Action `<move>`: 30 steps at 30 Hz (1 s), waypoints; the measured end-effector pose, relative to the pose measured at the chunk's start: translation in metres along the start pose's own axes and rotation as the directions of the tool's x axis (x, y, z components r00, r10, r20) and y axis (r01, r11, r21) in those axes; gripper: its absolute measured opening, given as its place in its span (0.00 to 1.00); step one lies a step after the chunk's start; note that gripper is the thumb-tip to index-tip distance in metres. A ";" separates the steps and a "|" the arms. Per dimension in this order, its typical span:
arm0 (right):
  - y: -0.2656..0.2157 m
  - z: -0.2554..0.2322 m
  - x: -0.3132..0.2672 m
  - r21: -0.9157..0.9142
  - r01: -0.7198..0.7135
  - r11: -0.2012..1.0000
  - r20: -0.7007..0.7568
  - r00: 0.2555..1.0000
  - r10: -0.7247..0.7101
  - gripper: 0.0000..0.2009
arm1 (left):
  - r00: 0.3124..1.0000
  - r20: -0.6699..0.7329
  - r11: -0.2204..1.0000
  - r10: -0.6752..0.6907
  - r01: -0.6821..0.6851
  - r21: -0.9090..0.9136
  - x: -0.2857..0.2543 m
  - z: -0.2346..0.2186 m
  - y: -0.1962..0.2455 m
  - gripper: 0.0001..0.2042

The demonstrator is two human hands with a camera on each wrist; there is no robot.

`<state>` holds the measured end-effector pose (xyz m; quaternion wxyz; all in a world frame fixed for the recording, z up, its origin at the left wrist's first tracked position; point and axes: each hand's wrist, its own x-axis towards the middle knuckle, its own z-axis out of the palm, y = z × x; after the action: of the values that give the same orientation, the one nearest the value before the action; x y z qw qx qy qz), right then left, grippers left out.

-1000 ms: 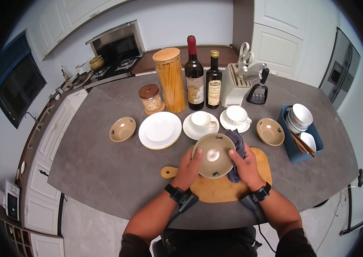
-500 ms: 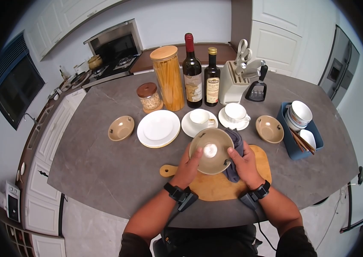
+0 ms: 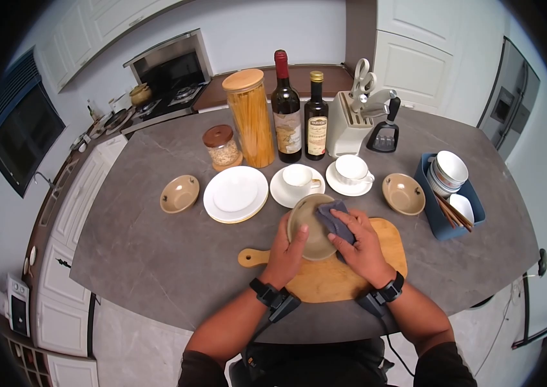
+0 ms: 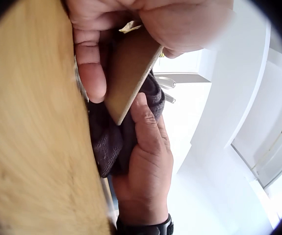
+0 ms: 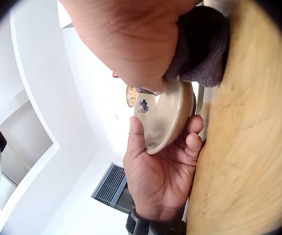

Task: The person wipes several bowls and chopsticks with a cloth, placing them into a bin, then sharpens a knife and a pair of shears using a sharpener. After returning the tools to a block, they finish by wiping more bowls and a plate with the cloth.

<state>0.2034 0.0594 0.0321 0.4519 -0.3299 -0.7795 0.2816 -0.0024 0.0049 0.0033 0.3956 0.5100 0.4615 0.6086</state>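
Note:
Over the wooden cutting board (image 3: 325, 284), a beige bowl (image 3: 312, 244) is held tilted. My left hand (image 3: 283, 255) grips its left side, thumb over the rim and fingers curled beneath, as the right wrist view shows. The right hand (image 3: 366, 253) holds a dark grey cloth (image 3: 336, 224) over the bowl's right rim, with fingers on the inner side. In the left wrist view more of the cloth (image 4: 106, 147) hangs below the rim. A small dark motif shows on the bowl's inner wall (image 5: 155, 120) in the right wrist view.
Beyond the bowl stand two white cups on saucers (image 3: 299, 177), stacked white plates (image 3: 236, 193) and two more beige bowls (image 3: 404, 194). Behind are a pasta jar (image 3: 251, 122), bottles (image 3: 288, 122) and a knife block (image 3: 349, 129). A blue bin (image 3: 438, 222) sits right.
The right hand has brought the cloth from behind the bowl's right side up over its rim and inside. The bowl has turned and tilted in the left hand.

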 end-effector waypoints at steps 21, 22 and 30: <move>0.012 -0.004 0.001 -0.066 -0.021 0.998 0.089 0.996 0.027 0.24 | 0.988 0.056 0.983 -0.143 0.149 -0.105 -0.001 0.002 0.003 0.29; 0.012 -0.004 0.001 -0.068 -0.026 0.997 0.093 0.995 0.033 0.23 | 0.988 0.056 0.983 -0.143 0.148 -0.105 -0.002 0.002 0.003 0.29; 0.014 -0.004 0.001 -0.077 -0.024 0.997 0.102 0.994 0.032 0.23 | 0.987 0.062 0.981 -0.151 0.157 -0.110 -0.002 0.001 0.002 0.29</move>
<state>0.2098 0.0696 0.0238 0.3943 -0.3427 -0.8073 0.2746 -0.0011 0.0026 0.0047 0.4823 0.4652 0.4532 0.5879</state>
